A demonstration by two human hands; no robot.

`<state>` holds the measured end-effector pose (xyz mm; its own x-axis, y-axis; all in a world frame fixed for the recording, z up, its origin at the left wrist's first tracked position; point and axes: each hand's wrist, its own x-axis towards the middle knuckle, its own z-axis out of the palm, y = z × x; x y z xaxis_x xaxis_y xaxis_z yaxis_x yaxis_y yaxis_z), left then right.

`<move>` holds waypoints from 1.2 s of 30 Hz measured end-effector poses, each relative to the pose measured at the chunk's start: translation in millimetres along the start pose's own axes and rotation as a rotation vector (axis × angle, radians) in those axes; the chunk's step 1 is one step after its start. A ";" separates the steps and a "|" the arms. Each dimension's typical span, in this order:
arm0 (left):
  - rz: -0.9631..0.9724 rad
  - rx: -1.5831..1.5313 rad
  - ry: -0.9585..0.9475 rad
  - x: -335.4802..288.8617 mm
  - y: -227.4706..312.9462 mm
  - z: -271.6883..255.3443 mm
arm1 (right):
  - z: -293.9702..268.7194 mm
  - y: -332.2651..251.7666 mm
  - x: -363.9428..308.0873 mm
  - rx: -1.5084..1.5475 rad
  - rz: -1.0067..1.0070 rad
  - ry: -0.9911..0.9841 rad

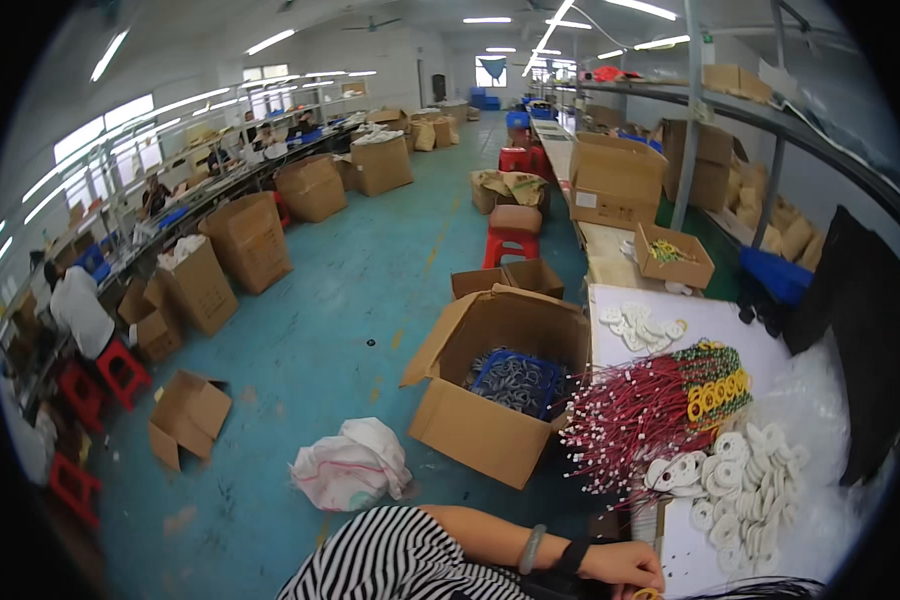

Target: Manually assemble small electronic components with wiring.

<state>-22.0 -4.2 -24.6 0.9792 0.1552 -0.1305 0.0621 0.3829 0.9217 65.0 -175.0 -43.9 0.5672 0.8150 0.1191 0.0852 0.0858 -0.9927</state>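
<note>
My left hand (625, 566) reaches in along the lower edge from a striped sleeve, at the near edge of the white worktop (682, 540). Its fingers are curled, and a yellow ring (647, 594) shows at the fingertips, partly cut off by the frame. Beside the hand lies a heap of white disc-shaped parts with holes (745, 490). Behind these is a bundle of red wires with small white connectors (620, 415), with yellow rings (715, 395) and green twisted wires at its far end. My right hand is out of view.
An open carton (480, 430) holding a blue basket (515, 382) and grey parts stands left of the worktop. A white sack (352, 465) lies on the floor. Clear plastic (820, 430) covers the right side. Cartons, a red stool (510, 243) and seated people are farther off.
</note>
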 end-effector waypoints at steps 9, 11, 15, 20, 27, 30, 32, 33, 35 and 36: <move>0.079 -0.025 0.049 -26.3 42.9 -21.0 | 26.8 -12.2 35.3 -0.047 -0.150 -0.043; 0.102 -0.048 0.061 -29.0 44.7 -31.1 | 29.9 -7.9 43.7 -0.075 -0.115 -0.087; 0.269 0.156 0.122 -38.2 46.2 -42.7 | 53.3 -19.9 47.6 -0.103 -0.087 -0.015; 0.264 0.151 0.162 -48.2 36.7 -53.8 | 60.3 -19.5 54.1 -0.206 -0.128 -0.141; 0.408 0.239 0.188 -52.7 34.2 -47.5 | 61.5 -24.8 50.2 -0.165 -0.173 -0.168; 0.410 0.241 0.163 -51.9 39.5 -39.4 | 58.5 -28.6 43.4 -0.198 -0.092 -0.108; 0.441 0.385 0.171 -53.8 42.6 -37.0 | 58.1 -29.3 42.1 -0.210 -0.098 -0.103; 0.439 0.388 0.166 -53.8 42.0 -35.4 | 56.3 -28.3 41.4 -0.208 -0.099 -0.098; 0.506 0.403 0.207 -53.4 39.7 -30.7 | 51.5 -27.7 39.4 -0.205 -0.057 -0.148; 0.507 0.406 0.202 -54.2 39.5 -27.9 | 52.3 -29.1 36.6 -0.204 -0.060 -0.143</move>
<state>-78.0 27.9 8.7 0.8535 0.4079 0.3242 -0.2886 -0.1478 0.9460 40.4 -117.7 -11.8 0.4355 0.8860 0.1592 0.2872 0.0308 -0.9574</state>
